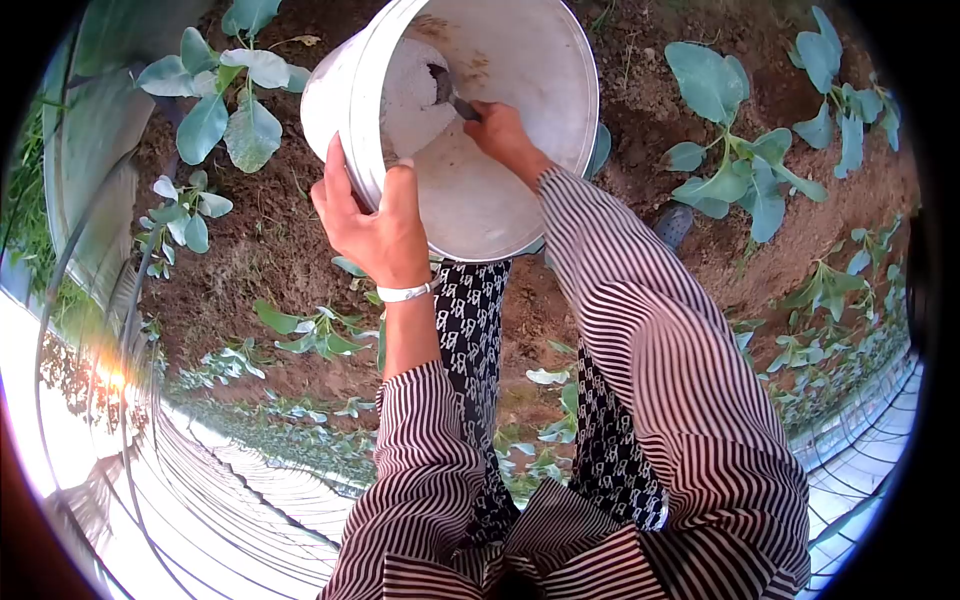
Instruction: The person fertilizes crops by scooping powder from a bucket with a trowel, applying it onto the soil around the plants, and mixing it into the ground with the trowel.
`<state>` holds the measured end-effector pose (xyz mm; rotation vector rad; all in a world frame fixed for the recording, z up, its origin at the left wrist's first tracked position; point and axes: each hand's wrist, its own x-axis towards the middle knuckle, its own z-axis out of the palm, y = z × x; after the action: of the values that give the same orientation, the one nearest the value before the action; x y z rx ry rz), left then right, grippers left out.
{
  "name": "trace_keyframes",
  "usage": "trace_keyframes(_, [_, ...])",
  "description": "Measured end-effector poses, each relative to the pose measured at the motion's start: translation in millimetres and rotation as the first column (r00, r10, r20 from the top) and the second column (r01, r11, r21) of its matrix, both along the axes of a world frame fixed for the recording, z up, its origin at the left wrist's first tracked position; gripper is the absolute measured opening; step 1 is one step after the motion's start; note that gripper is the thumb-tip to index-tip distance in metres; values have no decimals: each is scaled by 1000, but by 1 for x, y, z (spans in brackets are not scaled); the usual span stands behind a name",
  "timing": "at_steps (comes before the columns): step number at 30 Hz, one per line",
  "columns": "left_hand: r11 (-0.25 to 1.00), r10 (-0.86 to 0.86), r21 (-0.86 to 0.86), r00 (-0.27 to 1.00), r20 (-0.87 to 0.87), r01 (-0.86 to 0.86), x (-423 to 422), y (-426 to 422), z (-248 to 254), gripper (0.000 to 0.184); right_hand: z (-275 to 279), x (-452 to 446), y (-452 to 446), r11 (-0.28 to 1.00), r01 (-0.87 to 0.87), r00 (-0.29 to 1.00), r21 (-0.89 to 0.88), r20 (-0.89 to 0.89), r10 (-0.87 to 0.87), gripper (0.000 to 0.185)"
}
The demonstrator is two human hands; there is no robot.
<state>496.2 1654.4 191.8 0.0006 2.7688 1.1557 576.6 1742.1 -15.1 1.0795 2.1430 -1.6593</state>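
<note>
One small dark tool (463, 107) is clasped by its handle in the right hand (503, 135), and its tip is sunk in white grainy material (408, 108) inside a round white plastic bucket (510, 190). The bucket's rim is grasped by the left hand (378, 220). The bucket is situated before black-and-white patterned trousers (470, 320), among broad-leaved green plants (738, 178).

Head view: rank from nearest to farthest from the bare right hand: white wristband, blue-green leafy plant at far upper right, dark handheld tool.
1. Dark handheld tool: gripped in the right hand, inside the round white bucket.
2. White wristband: just behind the left hand, outside the bucket.
3. Blue-green leafy plant: picture's far upper right.
</note>
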Motion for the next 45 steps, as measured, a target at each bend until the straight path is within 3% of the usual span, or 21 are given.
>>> trace_keyframes(8, [990,-46,-135,999,-22,43,12,23,6,60,99,58,77,972,71,991,-224,122,-45,43])
trace_keyframes(12, [981,-28,-189,1000,14,31,13,27,4,65,135,111,102,835,287,955,-469,214,-208,45])
trace_keyframes(15, [988,-48,-145,999,8,49,15,26,0,64,167,161,114,853,286,956,-436,191,-223,44])
trace_keyframes(17, [993,-34,-110,999,9,35,19,33,6,61,175,200,114,804,395,915,-445,265,-303,44])
trace_keyframes(25, [991,-81,-108,996,-23,79,23,35,-1,56,159,297,87,513,791,611,-332,449,-652,42])
trace_keyframes(29, [994,-82,-72,996,-25,80,24,35,-1,56,113,284,85,400,853,522,-335,545,-656,40])
trace_keyframes(30, [991,-86,-104,996,-15,84,25,34,1,55,95,288,74,391,886,460,-250,576,-676,36])
trace_keyframes(33, [987,-92,-132,996,-18,89,22,36,0,55,106,299,56,343,923,359,-173,706,-611,34])
trace_keyframes(35, [992,-88,-96,996,-28,85,23,36,-1,55,103,328,43,243,956,281,-164,753,-595,32])
trace_keyframes(37, [992,-88,-95,996,-21,85,23,33,-2,54,98,335,42,291,951,262,-101,764,-590,23])
trace_keyframes(38, [992,-89,-91,996,-21,86,22,33,-3,54,92,329,49,416,907,310,-57,761,-570,19])
trace_keyframes(39, [992,-88,-87,996,-15,86,21,32,-3,54,81,318,58,636,772,413,-9,767,-490,15])
trace_keyframes(40, [993,-87,-85,996,-11,86,21,33,-3,55,64,307,68,926,377,565,2,792,-231,11])
trace_keyframes(41, [993,-86,-83,996,-7,85,20,33,-3,55,51,293,79,992,-121,572,-20,816,86,9])
trace_keyframes(42, [994,-74,-77,997,-1,74,19,34,-3,55,38,279,84,868,-496,481,-20,827,293,8])
trace_keyframes(43, [995,-64,-75,998,8,64,20,35,-1,56,21,273,82,790,-612,441,-21,821,364,10])
trace_keyframes(45, [996,-54,-71,998,22,56,20,38,2,57,-28,282,62,831,-546,555,103,788,267,19])
